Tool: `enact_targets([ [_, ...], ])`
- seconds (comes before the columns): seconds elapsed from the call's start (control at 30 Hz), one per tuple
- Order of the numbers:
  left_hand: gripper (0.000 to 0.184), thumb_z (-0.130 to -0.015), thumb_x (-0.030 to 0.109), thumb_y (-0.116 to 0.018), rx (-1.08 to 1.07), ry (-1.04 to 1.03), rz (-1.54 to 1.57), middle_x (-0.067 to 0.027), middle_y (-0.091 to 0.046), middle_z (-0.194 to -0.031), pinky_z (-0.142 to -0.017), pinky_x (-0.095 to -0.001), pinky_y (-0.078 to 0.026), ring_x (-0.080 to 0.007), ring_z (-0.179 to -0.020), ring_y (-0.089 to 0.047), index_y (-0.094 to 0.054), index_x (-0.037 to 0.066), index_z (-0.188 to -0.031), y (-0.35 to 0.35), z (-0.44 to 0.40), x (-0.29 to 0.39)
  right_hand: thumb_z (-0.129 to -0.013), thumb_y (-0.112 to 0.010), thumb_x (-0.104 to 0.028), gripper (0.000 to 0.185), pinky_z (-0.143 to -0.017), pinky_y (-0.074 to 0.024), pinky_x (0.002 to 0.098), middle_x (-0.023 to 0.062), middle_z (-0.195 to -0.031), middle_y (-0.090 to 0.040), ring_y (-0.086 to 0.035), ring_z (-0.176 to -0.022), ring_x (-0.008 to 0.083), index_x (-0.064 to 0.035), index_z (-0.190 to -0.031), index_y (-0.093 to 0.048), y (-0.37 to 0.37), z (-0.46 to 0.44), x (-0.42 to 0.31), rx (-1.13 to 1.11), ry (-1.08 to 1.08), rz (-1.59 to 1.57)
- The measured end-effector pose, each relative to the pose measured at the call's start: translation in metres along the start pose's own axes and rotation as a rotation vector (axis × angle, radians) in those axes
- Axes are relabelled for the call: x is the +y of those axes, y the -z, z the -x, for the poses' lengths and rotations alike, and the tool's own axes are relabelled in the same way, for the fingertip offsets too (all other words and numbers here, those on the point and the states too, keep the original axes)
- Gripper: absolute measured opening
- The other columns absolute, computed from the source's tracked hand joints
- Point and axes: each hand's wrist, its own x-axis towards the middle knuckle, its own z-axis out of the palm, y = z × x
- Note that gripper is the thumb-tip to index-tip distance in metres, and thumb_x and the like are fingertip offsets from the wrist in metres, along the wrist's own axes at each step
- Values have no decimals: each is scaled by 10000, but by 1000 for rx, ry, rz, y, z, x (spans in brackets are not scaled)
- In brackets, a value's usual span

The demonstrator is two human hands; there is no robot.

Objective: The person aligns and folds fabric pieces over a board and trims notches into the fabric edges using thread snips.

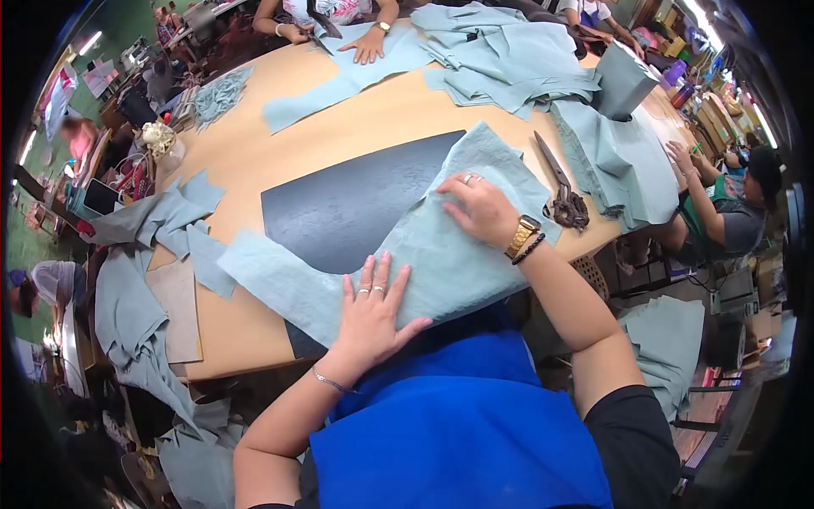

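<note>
A pale blue-green piece of cloth with a curved cut-out lies over a dark, smooth board on the table. My left hand rests flat on the lower part of the cloth, its fingers spread. Higher up, my right hand touches the cloth near its inner edge, fingers bent and a little apart, with nothing visible in them. To the right of that hand lies a pair of large scissors, with dark wrapping around the handles.
Cloth scraps hang over the left table edge beside a flat board. More cloth is piled at the back, near a blue-green roll. Across the tan table, another person's hands work on cloth; another person sits at right.
</note>
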Motion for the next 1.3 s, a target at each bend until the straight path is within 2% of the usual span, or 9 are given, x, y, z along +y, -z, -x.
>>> enact_targets([
  [0.13, 663, -896, 439, -641, 286, 65, 18, -198, -474, -1415, -1052, -567, -354, -377, -1310, -443, -472, 80, -1427, -3, -30, -7, -859, -655, -52, 298, -926, -501, 402, 118, -1130, -664, -633, -1030, 323, -50, -1157, -634, -18, -1, 5, 38, 173, -10],
  [0.23, 465, -886, 271, -676, 285, 159, 235, -155, -595, -1213, -947, -460, -447, -327, -1140, -546, -600, 53, -1290, -6, -59, -27, -889, -625, -93, 303, -934, -492, 416, 104, -1164, -659, -627, -1052, 303, -75, -1192, -631, -28, 0, 10, 20, 190, 32],
  [0.27, 296, -882, 178, -682, 416, 84, 192, -124, -647, -1031, -825, -390, -498, -295, -955, -615, -688, 45, -1147, -6, -62, -30, -902, -613, -112, 302, -937, -487, 422, 99, -1177, -655, -623, -1064, 294, -86, -1202, -630, -30, 0, 13, 10, 190, 55],
  [0.47, 201, -887, 94, -677, 458, 53, 322, -101, -646, -894, -654, -362, -528, -268, -709, -642, -720, 76, -1083, -9, -48, -31, -934, -575, -140, 295, -930, -482, 423, 83, -1204, -637, -592, -1127, 295, -115, -1223, -626, -30, 4, 11, -32, 194, 146],
  [0.77, 180, -909, 104, -652, 422, 44, 212, -111, -632, -915, -651, -389, -532, -283, -732, -648, -721, 70, -1072, -11, -42, -29, -827, -470, -787, 769, -1041, -352, 597, 223, -1449, -434, -454, -1313, 392, -295, -1417, -508, -11, 11, -30, -307, 139, 424],
  [0.97, 180, -904, 98, -652, 437, 35, 199, -112, -634, -919, -657, -383, -532, -284, -735, -649, -721, 65, -1067, -12, -42, -29, -853, -535, -701, 716, -1056, -346, 578, 182, -1424, -482, -481, -1299, 354, -233, -1395, -528, -19, 6, -16, -86, 2, 455],
  [1.13, 169, -892, 109, -664, 406, 59, 273, -105, -641, -906, -662, -378, -531, -277, -734, -648, -727, 68, -1043, -7, -34, -34, -893, -600, -552, 605, -1038, -400, 478, 136, -1334, -548, -524, -1247, 315, -149, -1343, -557, -38, 20, -60, -154, 192, 179],
  [1.23, 161, -885, 126, -673, 354, 61, 322, -92, -645, -899, -669, -374, -519, -269, -736, -638, -732, 76, -1026, 0, -17, -44, -896, -599, -547, 605, -1033, -405, 473, 142, -1329, -551, -527, -1243, 314, -137, -1339, -559, -33, 20, -63, -186, 183, 193],
  [1.3, 157, -881, 134, -678, 353, 33, 280, -83, -648, -897, -677, -374, -505, -263, -741, -629, -736, 85, -1018, 3, -9, -48, -862, -561, -656, 698, -1015, -387, 564, 172, -1386, -503, -481, -1292, 352, -206, -1395, -521, -34, 21, -66, -252, 170, 239],
])
